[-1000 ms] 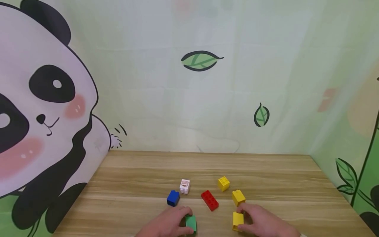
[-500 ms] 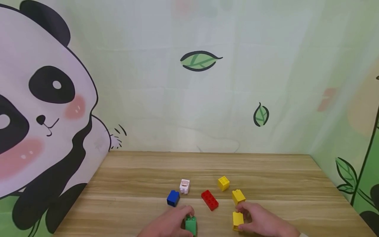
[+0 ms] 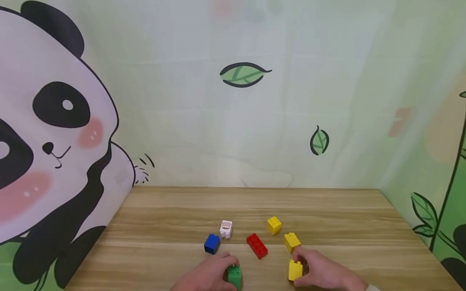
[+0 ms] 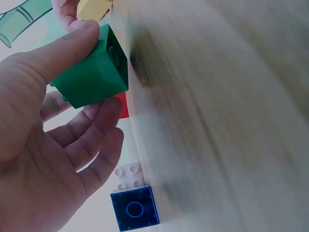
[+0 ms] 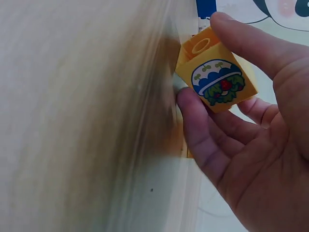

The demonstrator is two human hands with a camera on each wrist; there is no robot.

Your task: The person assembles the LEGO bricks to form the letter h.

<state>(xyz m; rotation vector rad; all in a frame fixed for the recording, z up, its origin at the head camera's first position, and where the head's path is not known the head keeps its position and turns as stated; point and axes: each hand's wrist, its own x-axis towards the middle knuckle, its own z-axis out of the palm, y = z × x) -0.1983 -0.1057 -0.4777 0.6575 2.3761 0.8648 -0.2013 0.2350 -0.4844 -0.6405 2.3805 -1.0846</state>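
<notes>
My left hand (image 3: 207, 273) holds a green toy building brick (image 3: 234, 277) near the table's front. In the left wrist view, the thumb lies on one side of the green brick (image 4: 94, 75) and the fingertips on the other, with its hollow underside partly showing. To the right, my right hand (image 3: 324, 270) grips a yellow building brick (image 3: 295, 270) between thumb and fingers. A blue, white and green printed picture with a red spot shows on this yellow brick (image 5: 217, 77) in the right wrist view; it is tilted there. A gap separates the two held bricks.
On the wooden table (image 3: 164, 202) lie a blue brick (image 3: 212, 243), a white printed brick (image 3: 226, 229) and a longer red brick (image 3: 257, 245). Two yellow bricks lie farther right, one (image 3: 292, 242) just beyond my right fingers. A panda-print cloth (image 3: 182, 121) rises behind.
The yellow brick in my right hand has turned and shifted slightly right. The green brick has tipped so its studded top shows more. The loose bricks stay put; the head view has shifted slightly.
</notes>
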